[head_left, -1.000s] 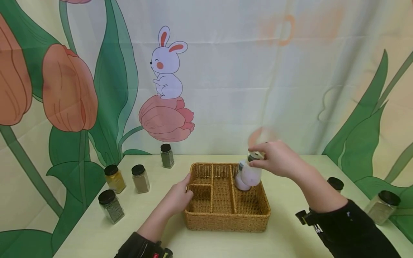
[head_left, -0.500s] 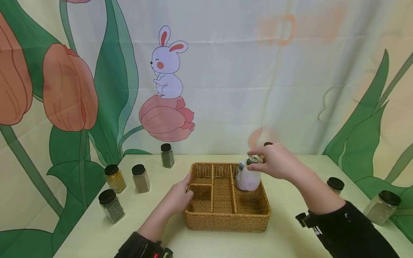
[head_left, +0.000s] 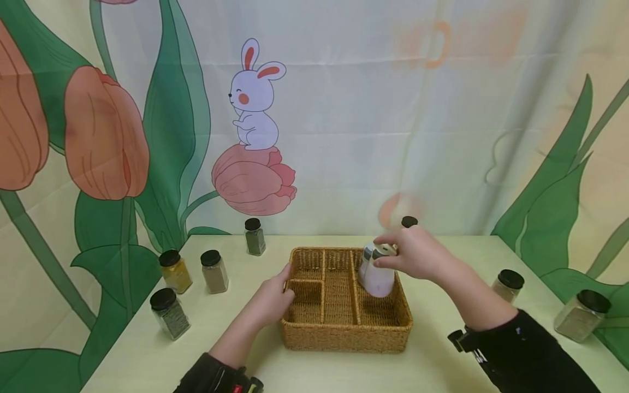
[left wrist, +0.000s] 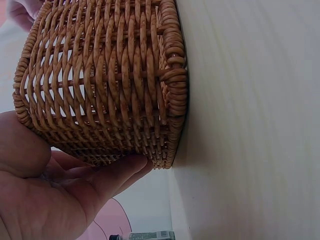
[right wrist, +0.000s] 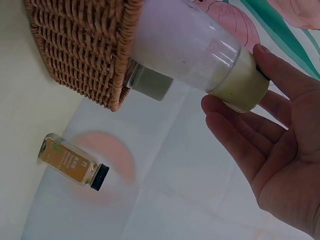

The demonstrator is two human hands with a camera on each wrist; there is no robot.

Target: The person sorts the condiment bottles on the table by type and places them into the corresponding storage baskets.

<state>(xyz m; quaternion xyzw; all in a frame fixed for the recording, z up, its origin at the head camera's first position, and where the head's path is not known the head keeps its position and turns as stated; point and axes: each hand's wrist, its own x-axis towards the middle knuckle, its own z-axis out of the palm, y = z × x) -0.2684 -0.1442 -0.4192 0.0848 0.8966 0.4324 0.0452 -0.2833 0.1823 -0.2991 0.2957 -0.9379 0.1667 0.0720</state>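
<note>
Right hand (head_left: 415, 254): fingers partly bent, thumb and fingertips pinching the pale yellow cap (right wrist: 241, 82) of a clear bottle (head_left: 379, 281) with whitish-lilac contents. Bottle near upright, lower part inside the right-hand compartment of the woven basket (head_left: 346, 339); cannot tell whether its base touches the basket floor. Just behind it, same compartment, a second container (head_left: 365, 268) with a grey-green lid (right wrist: 152, 84); contact between the two cannot be made out. Left hand (head_left: 272, 297): gripping the basket's left wall, thumb at the rim, fingers along the outside of the weave. Basket divided in four: two short compartments on its left, a long one in the middle, a long one on its right. Beyond the basket's far right corner, an orange-labelled jar (right wrist: 70, 160), upright; in the head view little more than its black cap shows, above the right hand. To the basket's left, four black-capped jars: green contents (head_left: 255, 240) farthest back, tan (head_left: 215, 275) nearer, yellow (head_left: 177, 274) outside that, and a dark speckled jar (head_left: 172, 316) nearest the person. Well to the basket's right, two more black-capped jars, one smaller in view (head_left: 506, 289), one nearer the person (head_left: 580, 319). Under the basket, a pale table (head_left: 295, 376); behind it, a cloth backdrop (head_left: 344, 136) printed with tulips and a white rabbit (head_left: 255, 128).
</note>
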